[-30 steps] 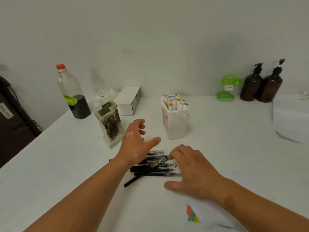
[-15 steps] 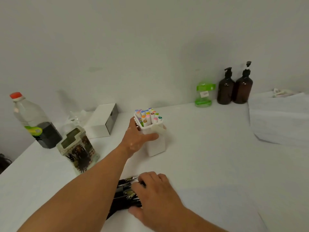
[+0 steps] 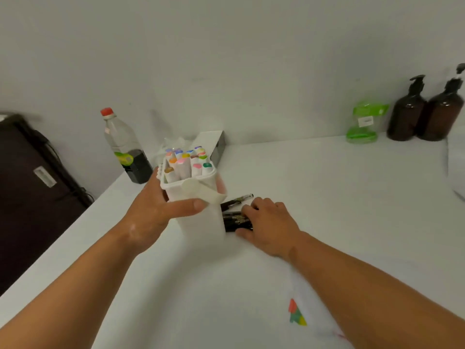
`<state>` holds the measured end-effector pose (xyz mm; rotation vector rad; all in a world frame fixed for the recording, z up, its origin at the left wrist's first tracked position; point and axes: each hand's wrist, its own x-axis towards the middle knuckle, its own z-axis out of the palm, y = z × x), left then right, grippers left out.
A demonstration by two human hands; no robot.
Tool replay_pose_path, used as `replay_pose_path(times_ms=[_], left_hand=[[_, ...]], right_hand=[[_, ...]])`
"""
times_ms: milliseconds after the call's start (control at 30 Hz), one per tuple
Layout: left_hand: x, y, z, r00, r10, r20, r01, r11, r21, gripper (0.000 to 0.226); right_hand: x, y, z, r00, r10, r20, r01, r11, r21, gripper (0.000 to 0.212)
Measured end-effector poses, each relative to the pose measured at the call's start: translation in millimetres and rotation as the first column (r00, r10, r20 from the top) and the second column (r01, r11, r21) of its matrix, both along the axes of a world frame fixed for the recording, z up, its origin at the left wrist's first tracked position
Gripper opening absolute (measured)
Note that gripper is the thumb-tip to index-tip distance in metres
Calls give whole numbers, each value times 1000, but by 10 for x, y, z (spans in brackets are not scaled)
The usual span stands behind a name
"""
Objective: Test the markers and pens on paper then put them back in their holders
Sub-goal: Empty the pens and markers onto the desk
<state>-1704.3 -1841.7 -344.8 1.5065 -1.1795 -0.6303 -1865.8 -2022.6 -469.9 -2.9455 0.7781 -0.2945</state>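
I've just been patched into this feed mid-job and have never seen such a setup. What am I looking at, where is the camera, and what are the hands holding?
There is no machine here. A person is working with bare hands, and the single picture comes from a camera worn on their head, looking forward and down.

The left hand grips a white holder full of markers, caps up. The holder is tilted. The right hand curls over a bunch of black pens lying on the white table.

Near the right forearm lies paper with colour marks on it. At the back stand a bottle, a white box, a green container and two brown pump bottles.
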Motion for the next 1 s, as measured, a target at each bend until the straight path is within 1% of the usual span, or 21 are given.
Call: replay_pose_path(times_ms=[133,200,267,333,367,400,433,467,500,533,567,600,667,733,767,833,933,1000], left_hand=[[11,416,-217,999,47,27,-50,995,83,97],[-23,539,-282,994,88,65,-96,986,137,103],[-44,627,-293,978,95,187,-130,974,187,104],[-44,659,-255,934,55,353,-143,963,229,103],[-44,647,-235,892,27,452,-158,954,254,105],[-43,619,-232,824,-11,566,-182,942,283,110],[-51,573,-235,725,-64,686,-215,925,313,117],[-68,511,-246,595,-128,793,-254,907,337,123],[-91,443,-265,457,-194,868,-291,890,352,127],[-116,373,-286,335,-251,908,-320,876,360,130],[-143,310,-300,237,-298,925,-339,867,366,132],[-169,254,-306,156,-336,929,-347,862,370,133],[-225,157,-295,26,-387,922,-347,861,372,135],[-283,76,-267,-67,-417,906,-340,864,372,134],[-302,43,-251,-102,-434,895,-341,861,379,134],[-304,-5,-216,-152,-468,871,-357,848,393,134],[-222,-13,-169,-157,-481,862,-393,832,392,133],[-152,0,-174,-143,-499,855,-407,817,409,133]], right_hand=[[23,-31,57,1000,-3,-13,3,1000,6,60],[-56,24,78,997,23,77,-28,998,61,66],[-194,111,118,971,44,236,-89,978,186,72],[-350,215,175,941,56,334,-174,926,334,84],[-421,288,201,933,62,354,-213,888,407,92],[-475,375,219,930,61,363,-241,846,475,101],[-504,464,226,932,57,359,-253,811,528,110],[-507,547,217,937,51,346,-248,793,557,119],[-486,621,199,943,47,329,-235,794,561,126],[-450,680,176,948,46,315,-221,808,547,132],[-404,731,149,950,44,308,-210,822,530,137],[-357,772,123,950,36,310,-200,831,519,139],[-294,837,76,941,10,337,-197,829,524,137],[-254,884,43,928,2,372,-211,827,521,130],[-236,897,32,928,11,372,-210,842,497,127],[-200,908,17,944,25,328,-174,885,431,128],[-161,906,-23,975,-10,224,-77,922,378,135],[-142,908,-37,979,-23,200,-44,945,325,134]])
